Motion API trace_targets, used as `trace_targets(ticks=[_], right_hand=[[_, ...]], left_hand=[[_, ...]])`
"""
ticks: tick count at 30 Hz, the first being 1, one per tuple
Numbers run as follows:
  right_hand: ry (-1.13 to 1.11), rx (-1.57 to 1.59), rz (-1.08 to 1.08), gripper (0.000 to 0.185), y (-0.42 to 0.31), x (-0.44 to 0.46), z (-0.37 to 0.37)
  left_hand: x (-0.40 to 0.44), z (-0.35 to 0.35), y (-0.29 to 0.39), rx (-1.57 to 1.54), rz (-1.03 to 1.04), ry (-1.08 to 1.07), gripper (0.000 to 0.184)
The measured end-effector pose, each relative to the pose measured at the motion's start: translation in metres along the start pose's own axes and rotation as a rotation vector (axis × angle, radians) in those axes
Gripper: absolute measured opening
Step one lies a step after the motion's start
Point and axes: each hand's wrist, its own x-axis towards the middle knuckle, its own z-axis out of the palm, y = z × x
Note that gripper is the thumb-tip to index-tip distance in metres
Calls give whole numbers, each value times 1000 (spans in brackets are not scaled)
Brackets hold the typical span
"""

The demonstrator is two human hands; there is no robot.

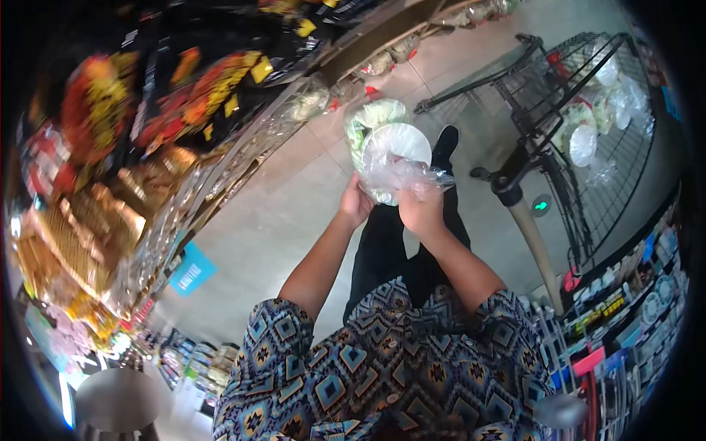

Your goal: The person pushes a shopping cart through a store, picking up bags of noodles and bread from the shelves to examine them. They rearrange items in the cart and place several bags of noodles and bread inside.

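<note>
In front of me I hold a clear plastic bag of pale green leafy vegetables (pixel 379 114), with a white round disc (pixel 401 143) on its near side. My left hand (pixel 356 202) is closed on the bag's lower left edge, its fingers partly hidden behind it. Gathered clear plastic lies in my right hand (pixel 422 207), which is closed on the loose end of the bag. I cannot tell whether the disc is a label or a separate piece.
To the right stands a black wire shopping cart (pixel 588 180) with similar bags (pixel 603 110) inside. A shelf with black and gold packages (pixel 95 213) runs along the left. More bagged vegetables (pixel 379 62) sit low at the shelf's foot. Packed racks (pixel 625 316) stand at lower right.
</note>
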Motion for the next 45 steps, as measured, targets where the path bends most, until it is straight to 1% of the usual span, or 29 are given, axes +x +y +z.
trace_targets(ticks=[1,2,3,5,6,8,9,11,12,14,17,19,21,22,24,26,27,29,30,32,33,35,36,37,38,40,41,43,45], right_hand=[[59,1,15,21,1,0,0],[48,-147,25,31,2,3,-3],[61,-141,38,31,2,7,-2],[160,-116,-28,20,0,20,3],[195,-108,-48,16,-3,27,5],[155,-163,-4,14,-4,41,6],[142,-181,10,14,-2,48,7],[28,-230,126,19,5,60,8],[287,-115,-62,14,3,78,20],[245,-42,-73,13,12,101,25],[188,-52,-87,12,6,128,31],[219,32,-106,11,6,149,38],[179,-39,-50,12,11,165,39],[156,13,-40,13,20,173,43],[136,63,-29,14,22,183,49],[170,245,-123,10,15,193,58],[172,246,-128,10,18,198,61],[89,229,-37,8,26,205,67],[92,227,-39,8,35,210,73],[75,90,-153,13,49,219,84],[78,91,-152,13,53,222,90],[126,-145,-346,14,59,230,100],[-18,-72,-414,13,64,240,104],[-14,-72,-413,13,68,243,108],[1,-140,-351,12,67,244,107],[17,-206,-298,11,66,246,105],[45,-366,-370,13,68,247,95],[69,-521,-426,18,59,238,74],[258,-579,-290,42,44,235,48]], left_hand=[[1,2,4,29,49,7,54],[3,6,8,24,-1,1,59],[1,14,13,36,-14,8,59],[0,26,21,-49,-170,-22,59],[5,25,20,-42,-178,-15,59],[19,22,22,-99,-140,-153,58],[25,25,25,-95,-143,-150,58],[33,37,36,-256,-26,-144,53],[35,42,42,-257,-29,-140,53],[47,49,56,-218,76,-166,46],[72,53,76,-284,129,-136,41],[73,69,92,-251,146,-96,38],[77,80,101,-218,181,-56,30],[85,74,101,-217,175,-60,30],[95,68,102,-174,220,-144,22],[103,63,104,-155,231,-157,22],[107,63,107,-140,245,-171,22],[115,63,116,-170,278,-171,25],[119,62,121,-202,309,-170,27],[117,66,129,-186,309,-182,30],[118,63,132,-168,312,-186,33],[123,60,135,-147,323,-188,33],[122,60,136,-125,318,-209,32],[119,58,136,-104,313,-228,32],[110,62,133,-103,308,-227,32],[98,56,135,20,207,-122,28],[94,51,136,22,208,-131,28],[82,23,132,-80,55,-7,25],[68,10,134,-106,102,63,26]])
